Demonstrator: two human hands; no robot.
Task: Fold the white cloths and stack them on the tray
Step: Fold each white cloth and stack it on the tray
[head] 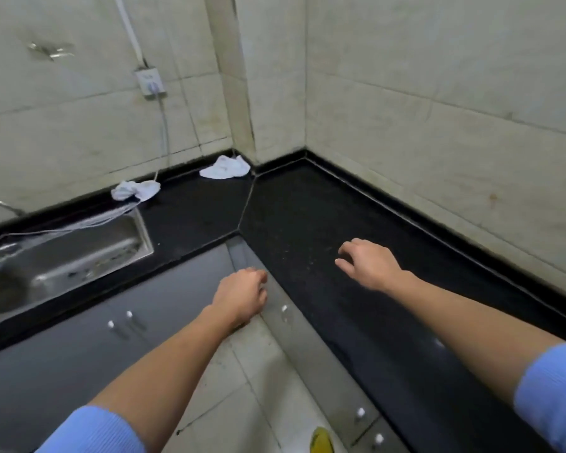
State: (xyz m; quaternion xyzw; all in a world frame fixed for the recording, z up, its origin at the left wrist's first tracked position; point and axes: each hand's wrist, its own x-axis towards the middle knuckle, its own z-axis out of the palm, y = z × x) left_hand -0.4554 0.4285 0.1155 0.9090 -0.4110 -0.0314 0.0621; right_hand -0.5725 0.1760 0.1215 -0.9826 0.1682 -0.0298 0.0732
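Two white cloths lie crumpled at the far edge of the black counter (307, 207), against the tiled wall. The right cloth (224, 167) sits in the far corner. The left cloth (136, 190) lies just beyond the far right corner of the steel sink (69, 253). Both are well apart from either hand, far and to the left of them, and nothing touches them.

The right hand (368, 264) hovers over the near right stretch of the counter, palm down. Its fingers (345, 250) are loosely bent and spread, and hold nothing. The left hand (241, 294) hangs in front of the counter's inner corner, over the grey cabinet (79, 338). Its fingers (262, 277) are loosely curled downward and also hold nothing. Whether either hand touches a surface I cannot tell. Blue sleeves (553, 397) are pushed up on both forearms.

A cable (164, 125) drops from a wall socket (150, 83) toward the left cloth, and pale cords run across the sink's far rim. A curved tap (0, 204) shows at the far left edge. Below, the cabinet doors carry small white knobs (129, 314). A yellow object (321, 439) lies on the tiled floor (258, 371) at the near edge, too cut off to identify.
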